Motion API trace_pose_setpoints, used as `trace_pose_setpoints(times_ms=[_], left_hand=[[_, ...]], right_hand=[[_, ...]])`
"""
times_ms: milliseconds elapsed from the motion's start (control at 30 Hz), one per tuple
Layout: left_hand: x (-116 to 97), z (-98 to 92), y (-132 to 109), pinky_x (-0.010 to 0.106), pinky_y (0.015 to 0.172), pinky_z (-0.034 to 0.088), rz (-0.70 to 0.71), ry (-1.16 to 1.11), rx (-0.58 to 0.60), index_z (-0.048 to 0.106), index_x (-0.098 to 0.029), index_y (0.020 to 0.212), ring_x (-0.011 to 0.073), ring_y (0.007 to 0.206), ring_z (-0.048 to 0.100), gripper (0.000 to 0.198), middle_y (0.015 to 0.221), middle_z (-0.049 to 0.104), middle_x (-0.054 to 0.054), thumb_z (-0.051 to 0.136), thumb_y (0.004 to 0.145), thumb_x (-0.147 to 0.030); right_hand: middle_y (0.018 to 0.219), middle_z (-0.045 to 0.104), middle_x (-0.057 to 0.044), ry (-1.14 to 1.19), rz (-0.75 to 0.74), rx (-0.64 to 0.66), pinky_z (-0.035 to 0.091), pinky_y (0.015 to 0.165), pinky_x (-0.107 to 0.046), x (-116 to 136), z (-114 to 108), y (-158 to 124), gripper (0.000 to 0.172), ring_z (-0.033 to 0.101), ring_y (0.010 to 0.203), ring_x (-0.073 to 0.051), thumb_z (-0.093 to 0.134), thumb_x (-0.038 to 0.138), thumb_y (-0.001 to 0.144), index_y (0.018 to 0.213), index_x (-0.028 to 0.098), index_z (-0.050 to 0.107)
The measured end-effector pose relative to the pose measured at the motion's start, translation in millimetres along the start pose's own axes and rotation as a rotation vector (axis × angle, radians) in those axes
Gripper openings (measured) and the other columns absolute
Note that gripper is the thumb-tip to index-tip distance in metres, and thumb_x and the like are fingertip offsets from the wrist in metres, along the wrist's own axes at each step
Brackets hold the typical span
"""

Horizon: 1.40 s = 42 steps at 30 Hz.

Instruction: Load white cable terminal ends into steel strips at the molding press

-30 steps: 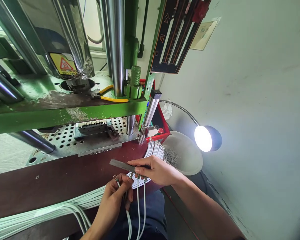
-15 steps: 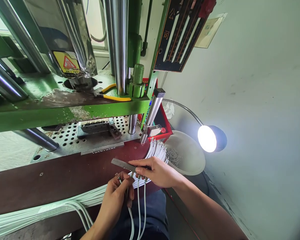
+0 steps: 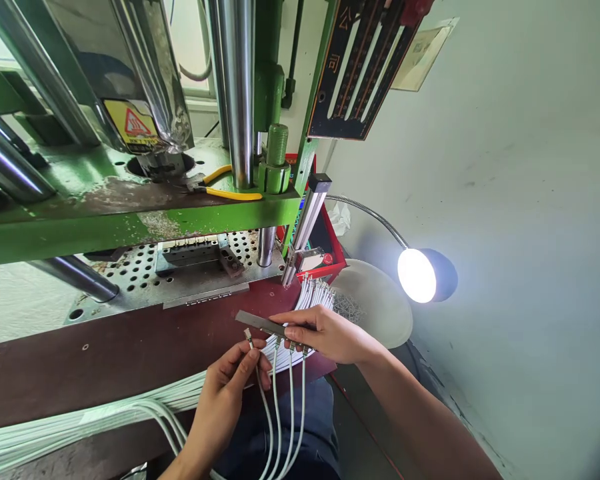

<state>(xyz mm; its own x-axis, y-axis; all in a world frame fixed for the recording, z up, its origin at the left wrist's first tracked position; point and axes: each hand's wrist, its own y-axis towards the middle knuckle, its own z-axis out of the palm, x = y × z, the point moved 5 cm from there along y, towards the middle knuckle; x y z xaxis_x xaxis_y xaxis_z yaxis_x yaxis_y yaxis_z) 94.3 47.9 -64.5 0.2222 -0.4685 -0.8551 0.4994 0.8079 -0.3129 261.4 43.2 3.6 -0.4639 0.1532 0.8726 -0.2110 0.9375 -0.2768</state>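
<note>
My left hand [image 3: 233, 377] pinches a white cable [image 3: 266, 407] just below its metal connector [image 3: 249, 335], which points up. Held in my right hand [image 3: 330, 333] is a flat grey metal bar [image 3: 255, 323], its free end reaching left past my fingers. Three white cables [image 3: 291, 393] hang down from the bar's lower edge, their ends seated along it. The connector in my left hand is close to the bar but apart from it. Behind both hands lies a large bundle of white cables [image 3: 175, 393], its connector ends [image 3: 317, 290] fanned at the right.
A green press [image 3: 220, 220] stands ahead, with yellow-handled pliers [image 3: 230, 193] on its shelf and a dark mould block [image 3: 190, 257] on the perforated plate below. A second slotted bar [image 3: 205, 297] lies at the plate's edge. To the right are a white basin [image 3: 385, 313] and a lit lamp [image 3: 417, 275].
My right hand and the bar have moved slightly right. A third cable now hangs from the bar. My left hand has drawn back a little, holding another cable with its connector raised.
</note>
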Motion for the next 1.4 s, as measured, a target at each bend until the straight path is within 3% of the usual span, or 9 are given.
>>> trace_pose_setpoints(times_ms=[200,367,500,733,1400], left_hand=[[-5.7,3.1,-1.4,0.025,0.054,0.037,0.020,0.114,0.005,0.063,-0.017,0.090,0.0080,0.043,0.045,0.028,0.065,0.066,-0.001,0.063,0.082,-0.043],[-13.6,-4.5,0.4,0.024,0.048,0.036,0.097,0.209,-0.120,0.057,-0.020,0.072,0.0086,0.041,0.046,0.030,0.062,0.065,-0.002,0.067,0.077,-0.048],[-26.9,-8.9,-1.7,0.024,0.053,0.038,0.171,0.404,-0.189,0.064,-0.020,0.068,0.0114,0.046,0.049,0.030,0.052,0.060,-0.002,0.066,0.078,-0.048],[-22.5,7.1,-2.1,0.026,0.052,0.034,-0.013,0.077,0.023,0.062,-0.016,0.058,0.0087,0.039,0.043,0.033,0.053,0.059,-0.001,0.064,0.078,-0.042],[-13.1,7.2,0.4,0.021,0.040,0.028,-0.022,0.030,-0.119,0.061,-0.016,0.059,0.0067,0.040,0.039,0.026,0.047,0.051,-0.003,0.062,0.076,-0.036]], right_hand=[[0.080,0.067,-0.004,0.038,-0.005,-0.013,0.047,0.061,-0.021,-0.2,-0.8,-0.5,0.043,0.057,0.068,-0.011,0.053,0.030,0.092,0.132,0.016,0.060],[0.078,0.066,-0.003,0.034,0.013,-0.037,0.047,0.060,-0.021,1.8,-1.5,-1.0,0.043,0.055,0.065,-0.010,0.054,0.030,0.091,0.131,0.016,0.061],[0.077,0.065,-0.003,0.039,0.015,-0.038,0.046,0.059,-0.021,5.0,-1.9,-1.7,0.041,0.053,0.062,-0.009,0.054,0.027,0.091,0.129,0.016,0.062],[0.077,0.064,-0.002,0.033,-0.013,0.003,0.045,0.059,-0.021,7.2,-0.2,-0.9,0.042,0.053,0.064,-0.010,0.053,0.027,0.092,0.132,0.019,0.060],[0.085,0.072,-0.002,-0.048,-0.009,-0.071,0.047,0.066,-0.022,11.7,7.8,-2.8,0.038,0.060,0.071,-0.012,0.054,0.026,0.090,0.127,0.021,0.064]])
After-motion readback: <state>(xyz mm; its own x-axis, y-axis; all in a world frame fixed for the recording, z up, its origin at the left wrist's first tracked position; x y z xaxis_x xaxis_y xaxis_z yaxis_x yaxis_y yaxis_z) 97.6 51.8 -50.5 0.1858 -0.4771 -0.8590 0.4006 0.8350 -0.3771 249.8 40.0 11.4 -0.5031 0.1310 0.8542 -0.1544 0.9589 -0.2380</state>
